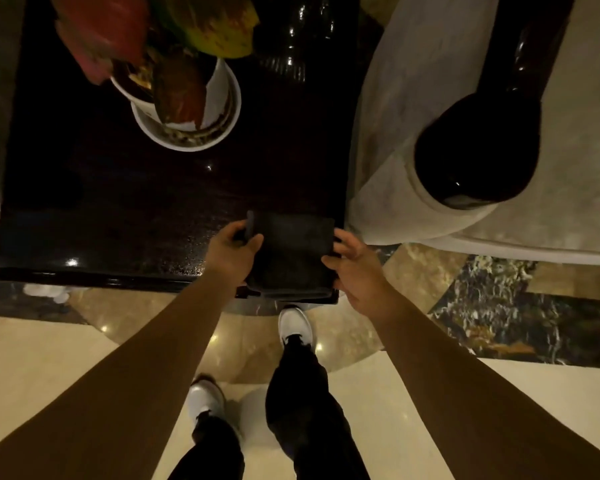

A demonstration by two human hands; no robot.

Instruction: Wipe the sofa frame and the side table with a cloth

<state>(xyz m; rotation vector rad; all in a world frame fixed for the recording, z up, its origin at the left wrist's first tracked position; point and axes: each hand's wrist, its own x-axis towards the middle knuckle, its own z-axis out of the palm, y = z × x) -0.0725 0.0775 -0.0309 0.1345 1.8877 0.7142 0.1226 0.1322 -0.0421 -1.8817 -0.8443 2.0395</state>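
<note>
Dark folded cloth (pixel 291 252) at lower centre of the frame, lying flat on the near right corner of the glossy dark side table (pixel 125 209), near edge of the fold reaching the table's front lip. Roughly square, slightly longer from near to far, so long axis running up the frame, away from the body.

Left hand (pixel 231 252) on the cloth's left edge, fingers curled around a raised fold at the upper left corner, pinching it. Right hand (pixel 352 268) at the cloth's right edge, fingers loosely spread and bent, fingertips touching or just beside the edge; firm grasp there cannot be told. Both hands equally near, one either side, cloth directly between them and straight ahead.

Bulk of the tabletop stretching left and up the frame from the cloth, bare and shiny apart from a white plant pot (pixel 187 109) with red and yellow leaves at upper left centre. Sofa frame (pixel 478 147), a dark polished armrest cap over pale upholstery (pixel 395 109), lying to the right of the cloth, upper right of the frame, nearer the right hand.

Likely step: gathering or refolding the cloth ahead of a wipe. Judged from the layout, a sweep leftward across the tabletop, steering short of the pot, or a lift rightward to the armrest.
</note>
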